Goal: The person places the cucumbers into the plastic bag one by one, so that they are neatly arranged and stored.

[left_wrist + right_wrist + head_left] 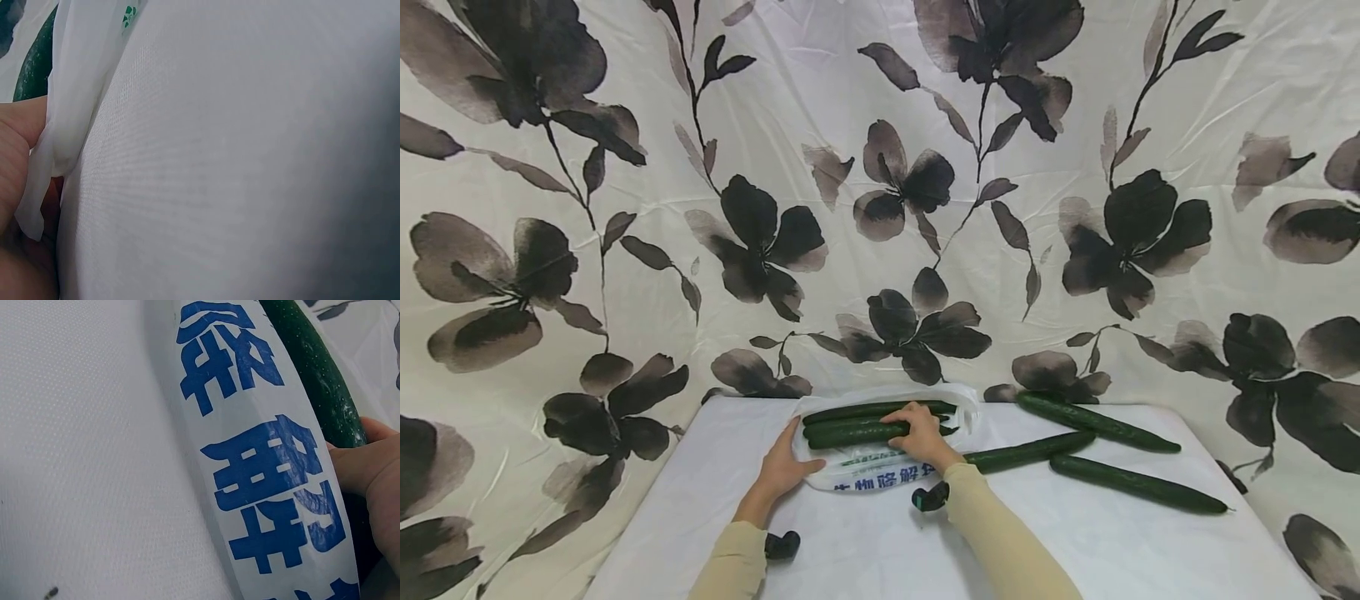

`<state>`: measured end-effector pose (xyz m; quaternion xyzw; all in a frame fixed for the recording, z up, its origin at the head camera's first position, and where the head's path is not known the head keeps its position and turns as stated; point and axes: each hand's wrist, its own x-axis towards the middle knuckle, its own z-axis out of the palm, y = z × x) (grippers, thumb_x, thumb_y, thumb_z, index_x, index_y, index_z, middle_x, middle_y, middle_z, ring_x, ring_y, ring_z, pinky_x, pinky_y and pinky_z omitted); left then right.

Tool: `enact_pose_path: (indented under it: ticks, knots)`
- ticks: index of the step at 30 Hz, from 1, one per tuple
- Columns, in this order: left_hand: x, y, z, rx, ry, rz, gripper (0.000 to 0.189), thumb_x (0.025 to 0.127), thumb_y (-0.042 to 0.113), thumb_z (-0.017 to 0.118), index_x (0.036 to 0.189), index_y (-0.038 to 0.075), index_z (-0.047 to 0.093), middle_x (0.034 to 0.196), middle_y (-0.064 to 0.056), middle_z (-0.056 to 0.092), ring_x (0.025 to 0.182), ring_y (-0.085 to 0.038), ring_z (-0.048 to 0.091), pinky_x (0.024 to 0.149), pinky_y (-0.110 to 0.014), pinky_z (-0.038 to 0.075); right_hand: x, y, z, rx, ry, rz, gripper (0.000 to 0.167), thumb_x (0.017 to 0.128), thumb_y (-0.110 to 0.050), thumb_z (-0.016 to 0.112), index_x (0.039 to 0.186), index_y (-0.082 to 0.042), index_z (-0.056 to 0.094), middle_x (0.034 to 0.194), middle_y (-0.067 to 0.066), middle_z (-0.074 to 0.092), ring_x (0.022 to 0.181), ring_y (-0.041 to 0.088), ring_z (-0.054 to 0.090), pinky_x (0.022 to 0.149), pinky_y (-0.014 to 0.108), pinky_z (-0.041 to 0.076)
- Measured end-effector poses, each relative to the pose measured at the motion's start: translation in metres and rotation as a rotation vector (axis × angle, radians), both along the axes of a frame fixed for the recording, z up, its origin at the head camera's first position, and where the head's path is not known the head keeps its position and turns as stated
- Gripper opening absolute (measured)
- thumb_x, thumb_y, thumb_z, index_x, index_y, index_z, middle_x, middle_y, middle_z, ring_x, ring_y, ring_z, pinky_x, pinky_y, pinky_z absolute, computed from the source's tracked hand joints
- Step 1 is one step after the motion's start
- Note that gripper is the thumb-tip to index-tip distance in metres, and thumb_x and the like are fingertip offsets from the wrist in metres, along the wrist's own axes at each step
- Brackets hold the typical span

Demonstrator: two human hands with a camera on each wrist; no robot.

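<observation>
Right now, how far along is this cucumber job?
Done, if this is bagging: the rear cucumber lies in the white bag. In hand: the right grip holds the front cucumber at the bag's opening; the left grip holds the bag's edge. Remaining: three loose cucumbers on the table.

Cucumbers (853, 433) in bag (880, 473); three cucumbers (1138, 483) to its right.

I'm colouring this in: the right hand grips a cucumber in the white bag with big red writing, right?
Not red: the right wrist view shows big blue writing. The right hand does grip a cucumber in the white bag.
</observation>
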<state>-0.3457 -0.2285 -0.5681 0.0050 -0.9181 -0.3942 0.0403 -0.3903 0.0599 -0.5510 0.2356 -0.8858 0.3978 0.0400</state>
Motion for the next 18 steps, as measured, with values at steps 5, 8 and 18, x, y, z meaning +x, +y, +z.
enact_pose_path:
  ticks: [5, 8, 18]
  knots:
    - [-0.0010, 0.0009, -0.0006, 0.004, 0.004, 0.003, 0.105, 0.073, 0.026, 0.086, 0.153, 0.002, 0.022, 0.152, -0.026, 0.029, 0.138, -0.046, 0.027, 0.110, -0.060, 0.023, 0.0015, 0.0002, 0.0033, -0.011, -0.004, 0.003, 0.035, 0.080, -0.010, 0.080, 0.113, -0.021, 0.073, 0.097, 0.000, 0.051, 0.088, 0.021, 0.041, 0.088, 0.051, 0.028]
    - [-0.0024, 0.0006, -0.0003, 0.000, 0.005, 0.003, 0.104, 0.074, 0.026, 0.086, 0.153, 0.002, 0.022, 0.152, -0.026, 0.029, 0.138, -0.046, 0.027, 0.110, -0.060, 0.024, 0.0009, -0.0004, 0.0040, -0.007, -0.008, 0.000, 0.035, 0.080, -0.010, 0.080, 0.113, -0.021, 0.073, 0.097, -0.001, 0.052, 0.089, 0.021, 0.041, 0.089, 0.050, 0.028]
    - [-0.0014, 0.0011, -0.0036, -0.013, 0.010, 0.001, 0.104, 0.073, 0.025, 0.086, 0.153, 0.002, 0.022, 0.152, -0.026, 0.030, 0.137, -0.046, 0.028, 0.110, -0.060, 0.024, 0.0029, -0.0001, -0.0025, 0.058, 0.011, -0.003, 0.035, 0.080, -0.020, 0.081, 0.113, -0.025, 0.073, 0.099, -0.003, 0.052, 0.092, 0.021, 0.043, 0.089, 0.050, 0.030]
